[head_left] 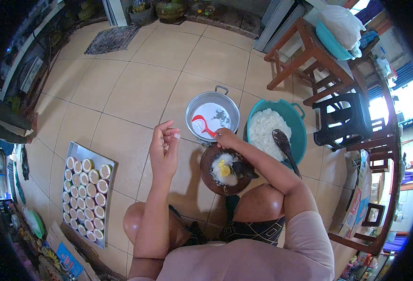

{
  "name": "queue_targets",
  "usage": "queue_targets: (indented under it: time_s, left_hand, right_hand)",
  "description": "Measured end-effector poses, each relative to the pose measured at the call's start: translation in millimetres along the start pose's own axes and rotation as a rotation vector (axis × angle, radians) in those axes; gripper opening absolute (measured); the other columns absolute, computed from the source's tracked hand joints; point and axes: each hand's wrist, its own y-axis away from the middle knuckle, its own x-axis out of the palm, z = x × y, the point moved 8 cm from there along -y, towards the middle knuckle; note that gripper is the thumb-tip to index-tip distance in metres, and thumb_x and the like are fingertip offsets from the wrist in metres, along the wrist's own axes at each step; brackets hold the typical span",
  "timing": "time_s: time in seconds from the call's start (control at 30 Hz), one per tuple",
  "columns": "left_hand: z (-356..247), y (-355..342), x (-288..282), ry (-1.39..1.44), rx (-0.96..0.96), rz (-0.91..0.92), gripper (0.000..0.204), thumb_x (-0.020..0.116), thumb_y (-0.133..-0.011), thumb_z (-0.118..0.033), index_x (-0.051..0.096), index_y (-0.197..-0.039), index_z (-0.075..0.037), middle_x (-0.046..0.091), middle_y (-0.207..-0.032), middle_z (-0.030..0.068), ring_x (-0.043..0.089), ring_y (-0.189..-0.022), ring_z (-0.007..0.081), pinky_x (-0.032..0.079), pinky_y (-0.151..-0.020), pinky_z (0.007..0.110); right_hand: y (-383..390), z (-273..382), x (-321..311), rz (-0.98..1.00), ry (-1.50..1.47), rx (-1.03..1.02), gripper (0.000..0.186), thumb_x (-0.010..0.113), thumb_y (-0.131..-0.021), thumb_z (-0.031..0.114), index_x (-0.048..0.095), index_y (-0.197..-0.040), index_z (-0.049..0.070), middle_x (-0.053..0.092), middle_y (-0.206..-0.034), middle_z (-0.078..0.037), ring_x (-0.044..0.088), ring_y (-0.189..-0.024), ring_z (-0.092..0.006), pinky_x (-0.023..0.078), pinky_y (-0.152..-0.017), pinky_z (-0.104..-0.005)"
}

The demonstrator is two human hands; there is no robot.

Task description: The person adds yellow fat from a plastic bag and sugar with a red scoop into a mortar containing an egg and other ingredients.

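Observation:
My right hand (225,138) grips the handle of a red spoon (198,121), whose white-filled head is over a metal pot (191,105) of white liquid. My left hand (164,147) is raised left of the pot, fingers curled, with white bits at the fingertips that I cannot make out. Between my knees sits a brown mortar (208,168) holding white grains, yellow pieces (224,169) and a dark pestle (244,169). Right of the pot, a teal tub (298,140) holds white rice (265,126), with a dark wooden spatula (280,140) resting in it.
A metal tray (112,171) of several cream-topped round containers lies at the left. At the right stand a black plastic stool (340,117), wooden chairs, and a wooden stool (300,35) bearing a teal basin with a white bundle. A dark mat (111,40) lies on the tiled floor.

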Motion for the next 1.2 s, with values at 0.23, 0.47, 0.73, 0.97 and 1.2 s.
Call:
queue_targets:
  time_s: [0.23, 0.47, 0.73, 0.97, 1.2]
  left_hand:
    - [6, 0, 6, 0.003, -0.006, 0.010, 0.028, 0.051, -0.083, -0.006, 0.047, -0.110, -0.004, 0.055, -0.091, 0.0052, 0.049, -0.076, 0.0074, 0.040, -0.069, 0.021]
    - [1, 3, 8, 0.020, -0.011, 0.024, 0.028, 0.052, -0.082, -0.006, 0.047, -0.110, -0.003, 0.055, -0.090, 0.0046, 0.049, -0.076, 0.0068, 0.040, -0.069, 0.021]
    - [-34, 17, 14, 0.173, 0.060, 0.025, 0.027, 0.052, -0.083, -0.007, 0.047, -0.110, -0.002, 0.054, -0.090, 0.0043, 0.047, -0.076, 0.0056, 0.039, -0.067, 0.019]
    - [-83, 40, 5, 0.276, 0.270, -0.035, 0.026, 0.052, -0.083, -0.006, 0.047, -0.107, 0.001, 0.053, -0.088, 0.0049, 0.049, -0.077, 0.0083, 0.040, -0.070, 0.019]
    - [-83, 61, 22, 0.334, 0.230, -0.010, 0.025, 0.054, -0.081, -0.006, 0.048, -0.104, 0.002, 0.054, -0.084, 0.0070, 0.052, -0.075, 0.0102, 0.044, -0.068, 0.022]
  right_hand:
    - [6, -20, -9, 0.028, -0.343, 0.176, 0.030, 0.043, -0.085, 0.018, 0.054, -0.106, -0.001, 0.056, -0.060, -0.008, 0.044, -0.039, -0.0107, 0.036, -0.035, -0.0256]
    - [26, -37, -18, 0.063, -0.742, 0.210, 0.027, 0.044, -0.086, 0.016, 0.052, -0.107, 0.001, 0.051, -0.063, -0.004, 0.035, -0.037, -0.0061, 0.027, -0.032, -0.0203]
    - [83, -30, -57, 0.086, -0.881, 0.141, 0.020, 0.044, -0.087, 0.015, 0.052, -0.101, 0.004, 0.047, -0.060, -0.002, 0.033, -0.037, -0.0044, 0.024, -0.031, -0.0185]
    - [184, -9, -97, 0.040, -0.789, 0.091, 0.024, 0.040, -0.089, 0.014, 0.051, -0.106, 0.001, 0.047, -0.061, -0.001, 0.031, -0.036, -0.0025, 0.024, -0.031, -0.0163]
    - [289, 7, -91, -0.060, -0.817, 0.129, 0.014, 0.044, -0.088, 0.016, 0.050, -0.091, 0.003, 0.047, -0.062, 0.000, 0.030, -0.036, -0.0010, 0.023, -0.030, -0.0154]
